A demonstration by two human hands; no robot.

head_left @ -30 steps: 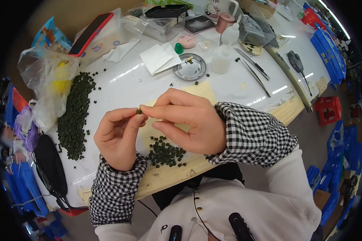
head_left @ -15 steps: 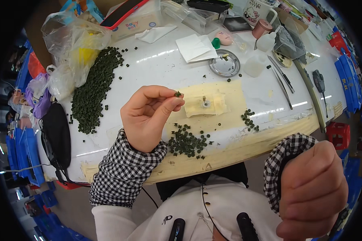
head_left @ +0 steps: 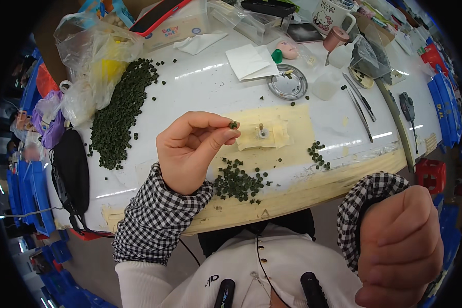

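Between thumb and forefinger, my left hand (head_left: 192,149) pinches a small dark green part (head_left: 233,124) with little prongs, above the table. Just right of those fingertips, a small pale round fitting (head_left: 263,133) stands on a cream taped block (head_left: 246,137). Below my left hand lies a loose pile of the same green parts (head_left: 238,182), some showing a round face. My right hand (head_left: 400,246) is raised close at the lower right, off the table edge, its fingers curled into a fist; the inside of the fist is hidden.
A large heap of green parts (head_left: 120,115) spreads on the left, beside plastic bags (head_left: 95,66) and a black pouch (head_left: 71,172). A small cluster (head_left: 319,155) lies right of the block. Farther right are tweezers (head_left: 360,114), a round metal dish (head_left: 287,82) and a screwdriver (head_left: 408,115).
My left hand has shifted slightly right and down with the green part, nearer the pale fitting. The green part appears turned a little. My right fist has barely moved.
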